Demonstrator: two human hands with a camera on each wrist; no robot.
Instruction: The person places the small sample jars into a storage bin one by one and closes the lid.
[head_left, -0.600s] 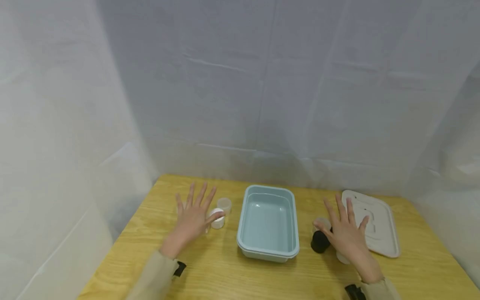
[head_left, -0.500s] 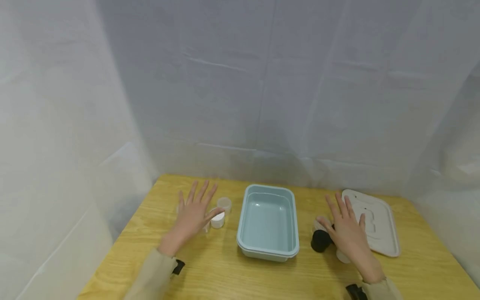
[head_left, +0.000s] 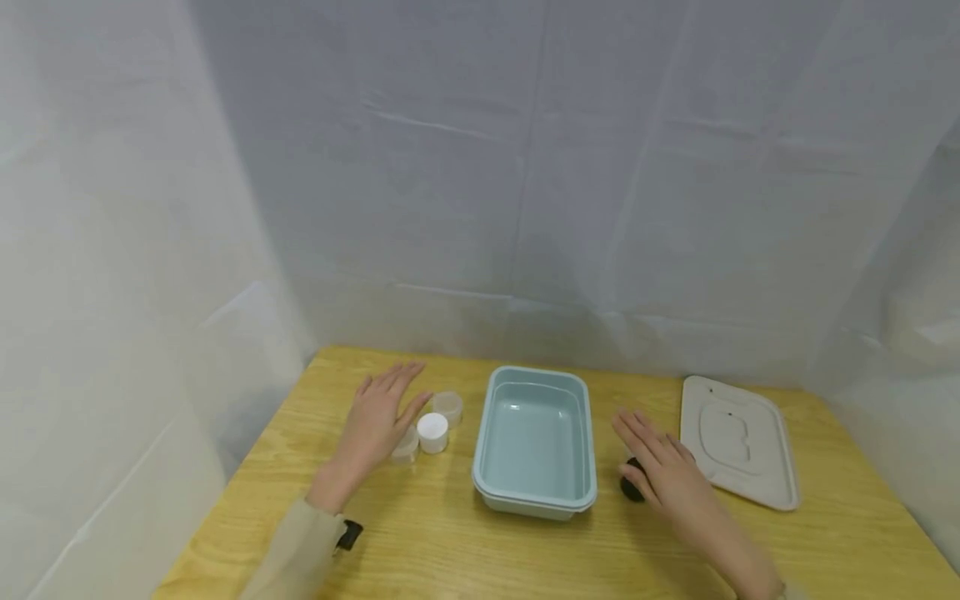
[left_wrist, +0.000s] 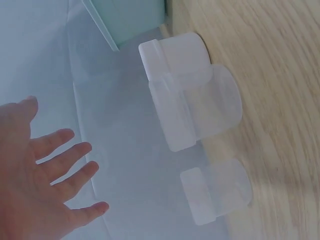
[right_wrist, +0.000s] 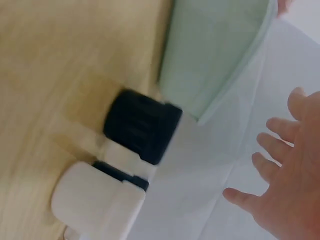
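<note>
Here the white-capped jar [head_left: 432, 432] stands on the counter [head_left: 420, 533] just left of the blue tub [head_left: 534, 442], with two clear jars [head_left: 447, 407] beside it. The left hand [head_left: 378, 417] is held flat near them, fingers [left_wrist: 60, 165] straight, nothing gripped. The right hand [head_left: 663, 475] is spread over a black-capped jar [right_wrist: 142, 125] right of the tub, also holding nothing. A lid [head_left: 735, 440] lies further right. Each jar is probably best pinched round its cap and lifted straight up, clear of its neighbours.

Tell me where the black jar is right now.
In the head view the black jar stands on the table, just right of the blue tub, partly hidden under the right hand.
</note>
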